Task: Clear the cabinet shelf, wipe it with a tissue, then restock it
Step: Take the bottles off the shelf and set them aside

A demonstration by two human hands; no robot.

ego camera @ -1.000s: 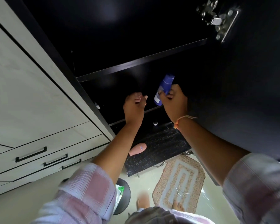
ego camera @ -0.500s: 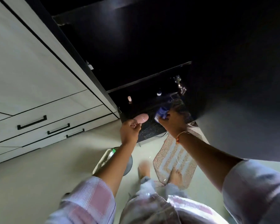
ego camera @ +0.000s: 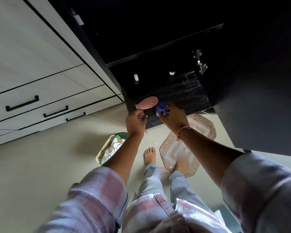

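Observation:
My right hand [ego camera: 172, 116] grips a blue bottle [ego camera: 161, 109] low over the dark speckled counter [ego camera: 180, 96], just right of a pink oval item [ego camera: 147, 103] lying there. My left hand [ego camera: 136, 121] is closed in a fist at the counter's front edge; whether something small is in it is hidden. Two small bottles, one white-capped [ego camera: 136, 77] and one further right [ego camera: 172, 72], stand at the back of the counter. The dark cabinet shelf edge [ego camera: 165, 46] runs above them.
The open cabinet door [ego camera: 252, 91] with its metal hinge [ego camera: 200, 62] hangs on the right. Pale drawers with black handles [ego camera: 22, 103] fill the left. On the floor are a bin with crumpled tissues [ego camera: 111, 148], a patterned mat [ego camera: 188, 145] and my bare feet.
Both hands came down from the upper shelf to the counter, the right one carrying the blue bottle. The view tilted downward, so the floor and bin now show.

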